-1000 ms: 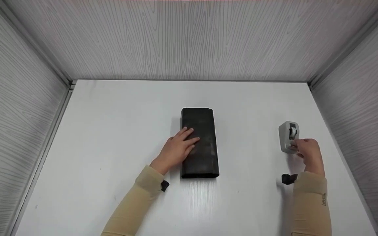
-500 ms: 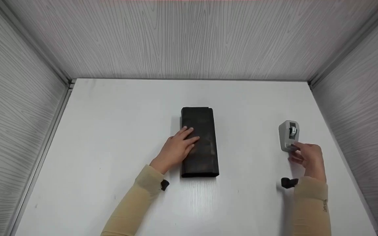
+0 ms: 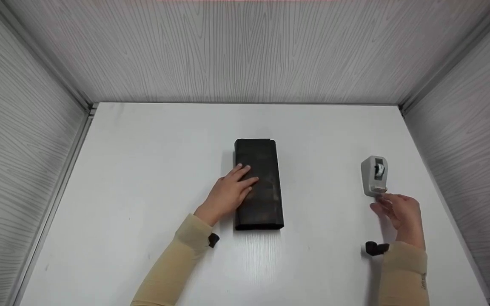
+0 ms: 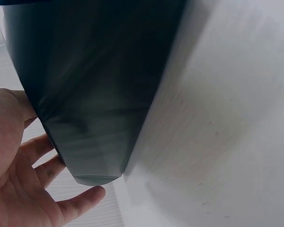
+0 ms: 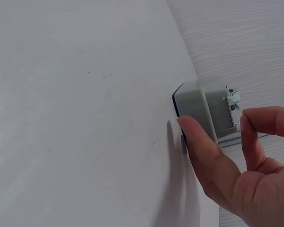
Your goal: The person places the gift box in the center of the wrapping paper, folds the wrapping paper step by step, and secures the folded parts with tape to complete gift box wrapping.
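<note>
A long, flat black package with a glossy surface lies lengthwise on the white table. My left hand rests on its left side, fingers spread over the top. In the left wrist view, fingers of the left hand show beside and beyond the package. A grey tape dispenser with a small roll stands at the right. My right hand is at its near end. In the right wrist view, the thumb and forefinger of the right hand are apart by the dispenser's toothed cutter.
The white table is bounded by wood-grain panels, with a back wall, a left wall and a right wall. Black wrist cameras stick out from both sleeves.
My right hand has drawn back from the dispenser's cutter toward the near edge, and its thumb and forefinger have parted. The left hand and the black package stay in place.
</note>
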`<state>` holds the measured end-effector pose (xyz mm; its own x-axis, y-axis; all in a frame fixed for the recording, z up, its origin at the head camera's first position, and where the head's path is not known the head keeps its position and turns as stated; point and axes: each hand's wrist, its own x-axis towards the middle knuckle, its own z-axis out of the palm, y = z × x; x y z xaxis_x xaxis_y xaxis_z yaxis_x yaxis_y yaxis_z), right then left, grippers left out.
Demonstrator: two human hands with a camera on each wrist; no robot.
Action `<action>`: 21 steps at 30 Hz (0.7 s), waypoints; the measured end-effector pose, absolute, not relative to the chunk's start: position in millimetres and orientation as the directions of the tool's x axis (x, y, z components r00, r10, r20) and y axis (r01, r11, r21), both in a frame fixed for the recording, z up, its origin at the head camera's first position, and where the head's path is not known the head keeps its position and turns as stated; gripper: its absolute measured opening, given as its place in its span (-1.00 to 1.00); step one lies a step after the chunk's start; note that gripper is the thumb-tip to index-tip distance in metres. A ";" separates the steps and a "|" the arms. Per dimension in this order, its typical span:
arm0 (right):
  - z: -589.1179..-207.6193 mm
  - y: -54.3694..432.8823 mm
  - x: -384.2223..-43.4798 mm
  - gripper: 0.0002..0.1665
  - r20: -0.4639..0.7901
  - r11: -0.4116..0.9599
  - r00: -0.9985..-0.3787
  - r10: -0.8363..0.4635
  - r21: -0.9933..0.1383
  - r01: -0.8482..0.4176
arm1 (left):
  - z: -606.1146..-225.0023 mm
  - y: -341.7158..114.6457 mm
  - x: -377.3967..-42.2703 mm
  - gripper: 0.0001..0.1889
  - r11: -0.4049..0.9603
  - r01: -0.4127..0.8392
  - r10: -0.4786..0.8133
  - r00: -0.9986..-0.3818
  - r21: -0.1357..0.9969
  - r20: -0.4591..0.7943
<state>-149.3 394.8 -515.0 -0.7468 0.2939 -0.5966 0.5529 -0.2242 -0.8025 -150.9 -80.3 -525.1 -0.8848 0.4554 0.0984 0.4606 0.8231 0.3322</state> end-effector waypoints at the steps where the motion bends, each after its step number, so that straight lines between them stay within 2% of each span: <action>1: -516.1 395.5 -148.2 -0.75 -0.589 -0.220 -0.754 0.291 -0.808 0.547 | -525.5 -80.4 -151.0 -0.60 0.823 0.463 0.457 -0.884 0.328 0.100; 8: -519.9 395.9 -143.4 -0.75 -0.568 -0.175 -0.775 0.277 -0.823 0.540 | -527.3 -80.8 -151.2 -0.60 0.822 0.473 0.461 -0.880 0.318 0.117; 12: -522.8 391.4 -143.6 -0.62 -0.558 -0.036 -0.760 0.334 -0.813 0.581 | -527.5 -80.7 -151.2 -0.60 0.819 0.472 0.461 -0.880 0.325 0.115; 17: -524.4 389.3 -145.2 -0.46 -0.545 0.052 -0.728 0.415 -0.785 0.617 | -527.5 -80.8 -151.4 -0.60 0.818 0.471 0.461 -0.880 0.329 0.113; 21: -524.9 390.7 -147.9 -0.36 -0.513 0.136 -0.743 0.429 -0.777 0.615 | -527.4 -81.0 -151.5 -0.60 0.818 0.476 0.465 -0.878 0.323 0.116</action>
